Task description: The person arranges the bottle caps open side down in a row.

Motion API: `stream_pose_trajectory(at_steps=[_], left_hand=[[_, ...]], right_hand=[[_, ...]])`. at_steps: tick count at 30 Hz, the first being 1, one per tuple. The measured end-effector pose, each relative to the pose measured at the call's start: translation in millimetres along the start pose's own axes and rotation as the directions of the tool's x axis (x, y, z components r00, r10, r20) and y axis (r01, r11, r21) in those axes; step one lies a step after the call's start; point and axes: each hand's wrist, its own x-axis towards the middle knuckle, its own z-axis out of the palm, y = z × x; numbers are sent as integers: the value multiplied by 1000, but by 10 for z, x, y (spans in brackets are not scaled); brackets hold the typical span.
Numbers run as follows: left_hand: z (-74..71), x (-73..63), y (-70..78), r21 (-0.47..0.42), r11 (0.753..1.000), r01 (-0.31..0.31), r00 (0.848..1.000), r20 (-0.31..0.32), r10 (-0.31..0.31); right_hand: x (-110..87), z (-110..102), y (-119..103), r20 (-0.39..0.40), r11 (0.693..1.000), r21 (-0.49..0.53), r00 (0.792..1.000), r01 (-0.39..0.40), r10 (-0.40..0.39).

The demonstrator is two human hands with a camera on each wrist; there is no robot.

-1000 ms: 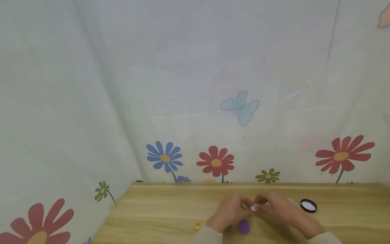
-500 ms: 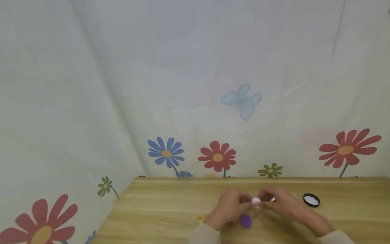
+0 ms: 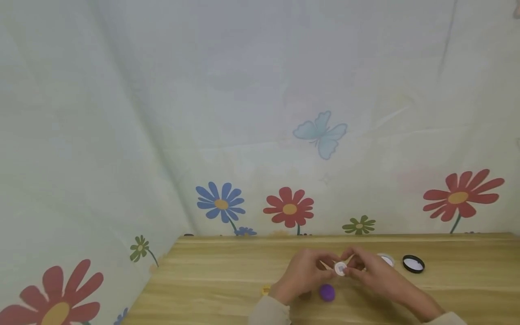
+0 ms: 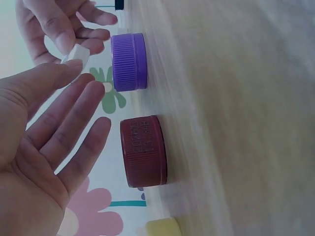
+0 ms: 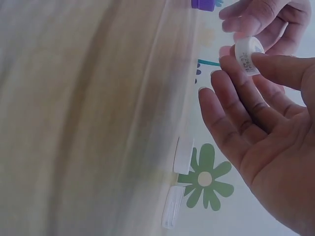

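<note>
In front of me both hands pinch a small white bottle cap [image 3: 340,269] between them, raised over the table. My left hand [image 3: 304,274] holds it with thumb and fingertips, the other fingers spread in the left wrist view. On the opposite side my right hand [image 3: 371,273] grips its edge by thumb and index finger; dark print shows on the cap's side [image 5: 245,56] in the right wrist view. Below the hands sits a ridged purple bottle cap [image 3: 327,293]. Beside that, a dark red bottle cap [image 4: 144,151] stands in the left wrist view, mostly behind my left hand in the head view.
A yellow cap [image 3: 266,290] lies left of my left wrist, partly covered. To the right are a white lid [image 3: 387,259] and a black-rimmed lid [image 3: 413,264] on the wooden table [image 3: 227,257]. A flower-printed cloth [image 3: 243,113] hangs behind.
The white cap has turned in my fingers, so its round face shows towards the head camera. My right hand has shifted slightly, baring the white lid behind it.
</note>
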Motion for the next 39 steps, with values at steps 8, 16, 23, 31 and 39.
stream_pose_trajectory(at_steps=[8, 16, 23, 31, 39], left_hand=[[40, -1, 18, 22, 999, 40, 999, 4, -40], [72, 1, 46, 67, 993, 101, 994, 39, -103], [37, -13, 75, 118, 986, 116, 990, 68, -124], [45, -9, 59, 151, 987, 55, 992, 105, -71], [87, -16, 63, 230, 973, 13, 989, 137, -46]], right_hand=[[-33, -1, -3, 43, 1000, 1, 999, -26, 26], [-54, 3, 8, 75, 997, -70, 997, 24, -19], [-38, 5, 15, 91, 995, -101, 996, 28, -18], [-22, 9, 34, 117, 993, -110, 993, 46, -33], [-29, 18, 58, 143, 995, -75, 988, 65, -54]])
